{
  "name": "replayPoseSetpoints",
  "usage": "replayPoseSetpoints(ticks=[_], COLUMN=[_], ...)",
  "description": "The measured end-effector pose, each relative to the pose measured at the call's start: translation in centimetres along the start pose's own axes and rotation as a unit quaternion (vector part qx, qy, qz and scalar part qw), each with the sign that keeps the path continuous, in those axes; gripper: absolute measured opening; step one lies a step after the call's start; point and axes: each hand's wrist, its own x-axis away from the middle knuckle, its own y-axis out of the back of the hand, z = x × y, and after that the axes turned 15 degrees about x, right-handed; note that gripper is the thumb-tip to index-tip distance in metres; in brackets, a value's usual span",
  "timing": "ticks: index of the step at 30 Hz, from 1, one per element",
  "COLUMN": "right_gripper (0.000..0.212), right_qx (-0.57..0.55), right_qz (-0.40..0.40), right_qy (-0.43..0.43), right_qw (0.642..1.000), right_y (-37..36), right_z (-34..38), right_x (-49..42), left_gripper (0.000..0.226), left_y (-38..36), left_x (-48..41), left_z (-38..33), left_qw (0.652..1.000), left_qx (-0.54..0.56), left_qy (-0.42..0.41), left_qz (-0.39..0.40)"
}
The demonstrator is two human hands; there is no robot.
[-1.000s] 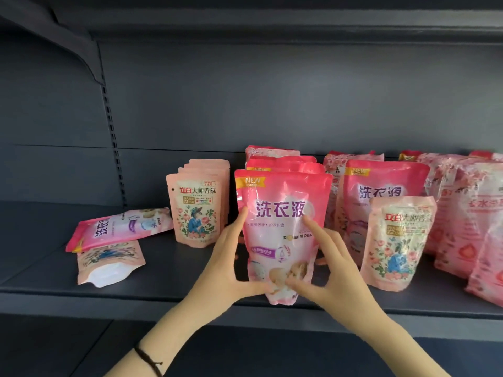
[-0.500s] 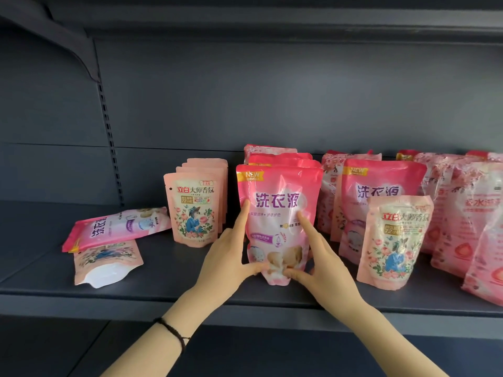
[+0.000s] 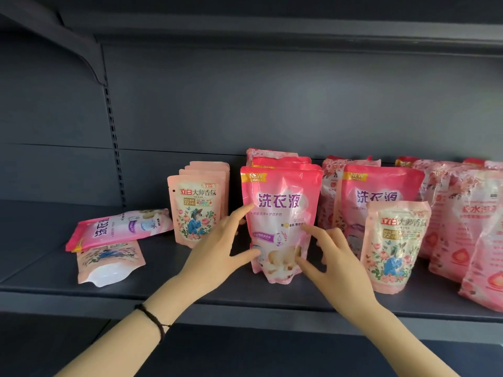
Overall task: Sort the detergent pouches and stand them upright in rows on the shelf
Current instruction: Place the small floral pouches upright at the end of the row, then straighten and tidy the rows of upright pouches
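A bright pink detergent pouch (image 3: 280, 202) stands upright at the middle of the dark shelf (image 3: 245, 297), in front of a row of like pouches. My left hand (image 3: 215, 248) holds its left side, thumb on the lower corner and forefinger on the edge. My right hand (image 3: 337, 262) holds its right side, thumb against the bottom. To the left stands a row of small peach floral pouches (image 3: 196, 210). Further left a pink pouch (image 3: 119, 227) and a small floral pouch (image 3: 109, 262) lie flat.
On the right a small floral pouch (image 3: 394, 240) stands before another pink pouch (image 3: 381, 191), with several large pale pink pouches (image 3: 468, 227) leaning beyond. The upper shelf (image 3: 272, 31) and its bracket (image 3: 81, 47) hang overhead. The shelf's far left surface is bare.
Both hands have pushed the pink pouch back from the shelf's front edge toward the row behind it, and it now stands straighter. My fingers have spread a little.
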Motion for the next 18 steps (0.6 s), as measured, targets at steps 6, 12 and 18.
replayPoseSetpoints(ticks=[6,12,18], right_gripper=[0.018,0.030,0.029], right_qx=[0.031,0.145,0.168], right_qz=[0.014,0.110,0.121], right_qy=[0.132,0.338,0.384], right_qw=[0.991,0.923,0.900], right_y=[4.0,3.7,-0.5], right_z=[3.5,10.0,16.0], right_x=[-2.9,-6.9,-10.2], left_gripper=[0.038,0.034,0.033], left_y=[5.3,11.0,19.0], left_x=[0.0,0.9,2.1], left_z=[-0.5,1.0,5.6], left_qw=[0.985,0.943,0.900], left_qx=[-0.163,-0.302,-0.404], left_qy=[-0.042,-0.082,-0.047], left_qz=[0.048,0.112,0.158])
